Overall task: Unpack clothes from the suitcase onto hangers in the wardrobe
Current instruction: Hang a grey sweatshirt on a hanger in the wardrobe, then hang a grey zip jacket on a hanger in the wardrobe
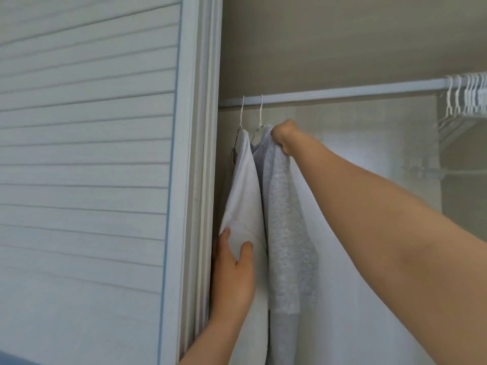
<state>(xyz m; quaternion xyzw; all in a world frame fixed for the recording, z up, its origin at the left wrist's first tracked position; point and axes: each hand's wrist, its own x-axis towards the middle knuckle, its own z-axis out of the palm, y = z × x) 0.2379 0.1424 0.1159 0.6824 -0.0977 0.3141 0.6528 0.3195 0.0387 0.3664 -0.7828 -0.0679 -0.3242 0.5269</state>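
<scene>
Two garments hang on wire hangers at the left end of the wardrobe rail [342,91]. The white garment [243,196] hangs nearest the door frame on its hanger [242,111]. Beside it on the right hangs a light grey knitted garment [286,219] on a second hanger [261,111]. My left hand [233,270] lies against the lower part of the white garment, thumb and fingers spread on the cloth. My right hand [283,137] grips the grey garment at its shoulder, just under the hanger hook. The suitcase is out of view.
A white slatted sliding door [87,154] with its frame [203,180] fills the left half. Several bare white hangers [466,98] bunch at the rail's far right. A lower shelf or rack [421,171] shows dimly at the right. The wardrobe's back wall is beige.
</scene>
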